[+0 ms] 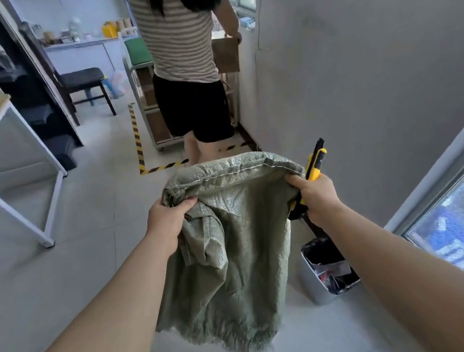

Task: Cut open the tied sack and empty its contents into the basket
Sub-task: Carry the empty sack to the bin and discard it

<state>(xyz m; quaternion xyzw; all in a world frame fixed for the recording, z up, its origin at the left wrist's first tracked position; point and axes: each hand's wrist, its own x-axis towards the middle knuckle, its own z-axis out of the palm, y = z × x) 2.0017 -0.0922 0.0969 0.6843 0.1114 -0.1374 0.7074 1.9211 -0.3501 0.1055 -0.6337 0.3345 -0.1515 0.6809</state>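
Over pale floor tiles (71,260), a limp green woven sack (236,250) is held inverted.
The stitched end is gripped by the left hand (168,220) and, with a yellow utility knife (315,160), the right hand (318,196), apparently for emptying.

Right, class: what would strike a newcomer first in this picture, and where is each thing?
A limp green sack hangs mid-frame, frayed end down, gripped at its top corners by the left hand and right hand. The right hand also holds a yellow utility knife. Straight ahead stands a person in a striped top, back turned.
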